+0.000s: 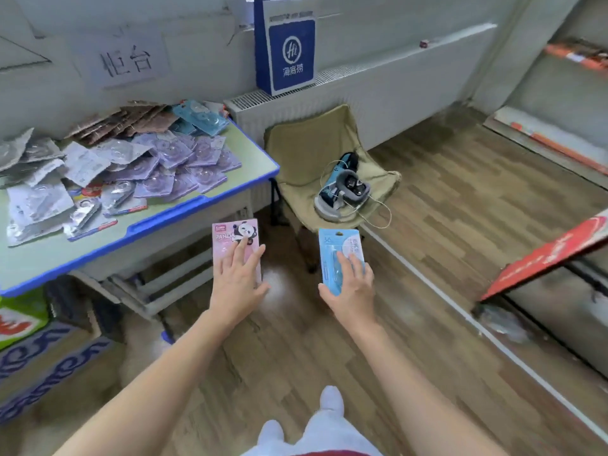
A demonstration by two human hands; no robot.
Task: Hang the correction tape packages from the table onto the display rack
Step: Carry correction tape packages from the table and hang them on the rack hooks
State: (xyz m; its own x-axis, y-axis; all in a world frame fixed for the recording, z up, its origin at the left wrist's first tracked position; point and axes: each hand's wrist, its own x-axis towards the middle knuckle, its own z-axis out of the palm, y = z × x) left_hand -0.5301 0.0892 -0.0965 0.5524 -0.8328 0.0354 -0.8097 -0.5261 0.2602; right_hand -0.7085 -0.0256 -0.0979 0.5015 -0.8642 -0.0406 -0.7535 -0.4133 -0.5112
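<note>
My left hand [235, 278] holds a pink cardboard correction tape package printed with a panda [230, 235]. My right hand [352, 284] holds a light blue cardboard package with a clear blister [335, 245]. On each, my fingers lie nearly flat across the front face and pinch the card against the thumb. The left thumb is hidden behind the card, while the right thumb shows at the card's lower left edge. Both cards have their long axis running away from me, top ends pointing forward. They hang in the air over the wood-pattern floor, apart from each other and clear of the table.

What matters for the coming move is the sideways layout. The display rack with red-edged shelves [559, 245] lies off to my right, well apart from both hands, and the right hand with the blue package is the nearer one. The green-topped table with a blue rim [184, 209] sits to my left, nearer the left hand, with a heap of purple, grey and brown packages [148, 159] on it. I judge that the next move calls for a turn to the right, blue card leading.

The rack is cut off by the picture's right edge and is blurred. I see no hooks or pegs on it, so I cannot tell where a card would hang. The hang holes at the card tops are too small to make out.
</note>
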